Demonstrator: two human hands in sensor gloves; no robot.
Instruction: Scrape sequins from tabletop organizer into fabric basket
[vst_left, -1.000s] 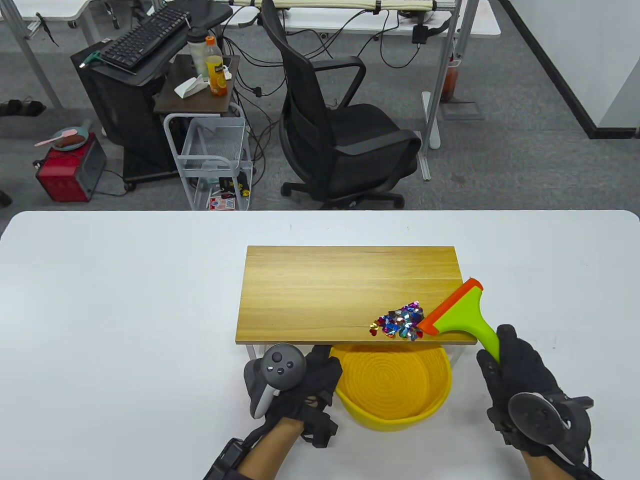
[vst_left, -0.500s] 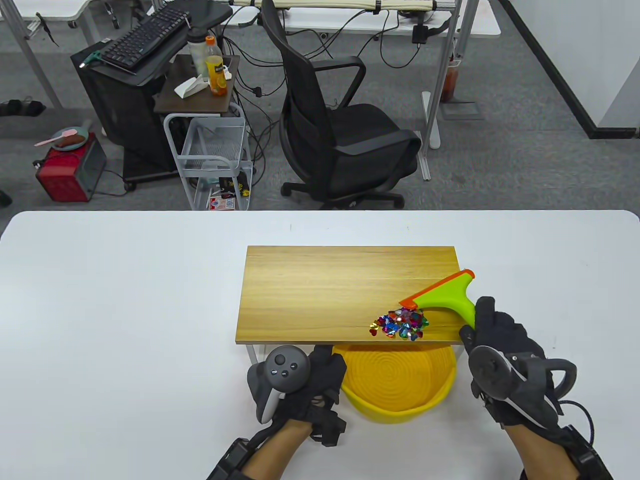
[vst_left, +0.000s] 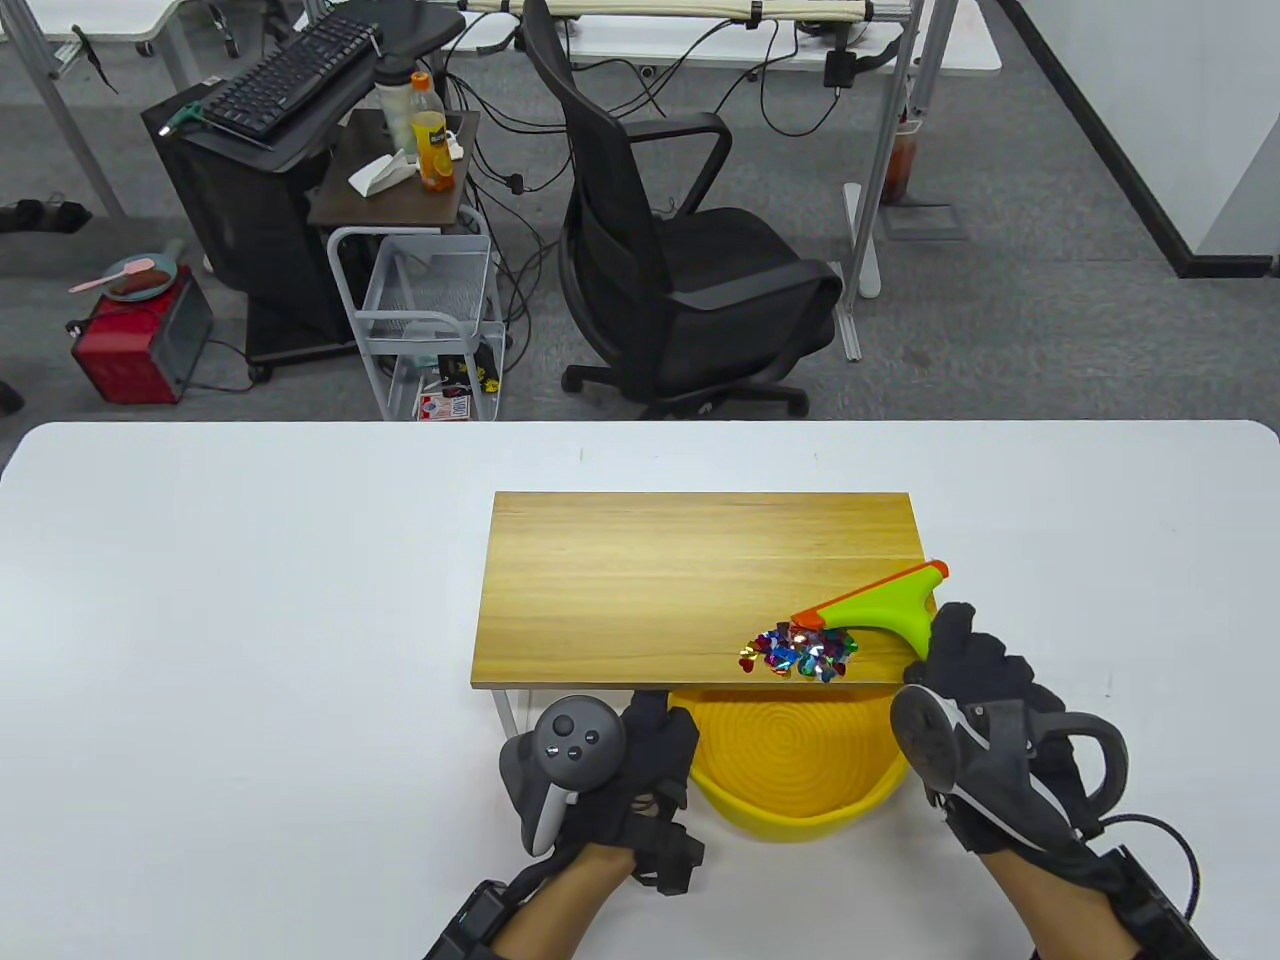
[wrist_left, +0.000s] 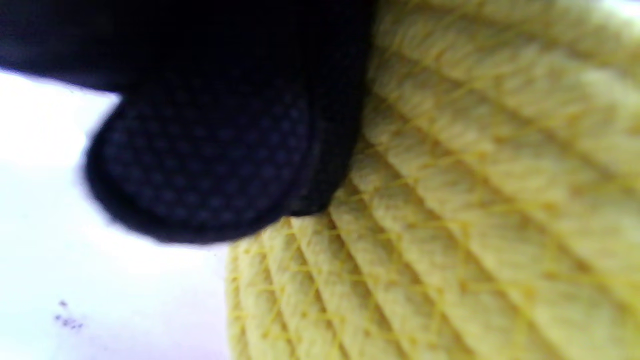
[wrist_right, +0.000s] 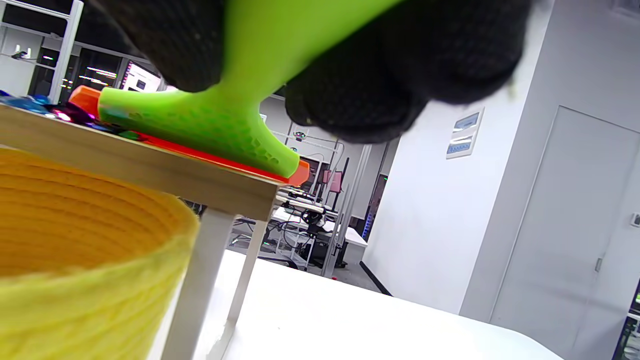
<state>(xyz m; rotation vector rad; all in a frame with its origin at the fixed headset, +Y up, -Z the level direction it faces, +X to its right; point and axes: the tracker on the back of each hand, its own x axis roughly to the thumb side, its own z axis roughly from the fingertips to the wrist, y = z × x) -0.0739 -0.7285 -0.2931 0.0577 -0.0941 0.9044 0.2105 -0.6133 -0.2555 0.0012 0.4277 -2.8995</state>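
Table (vst_left: 250, 600) w/ wood organizer (vst_left: 650, 570); yellow basket (vst_left: 800, 760) under its near edge. L hand (vst_left: 610, 770) fingers pressed on basket rim (grip unclear). R hand (vst_left: 985, 700) grips green scraper (vst_left: 880, 605), blade just behind sequins (vst_left: 800, 650) at near-right edge.

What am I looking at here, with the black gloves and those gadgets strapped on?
No robot: a person wearing sensor gloves, each with a tracker on the back. One camera looks down at the white table; one sits on each wrist. The right hand grips a green scraper with an orange blade, set behind a pile of coloured sequins on a small wooden stand. The left hand touches a yellow woven fabric basket under the stand's near edge; the left wrist view shows a fingertip against its wall. The right wrist view shows the scraper's blade on the wood.
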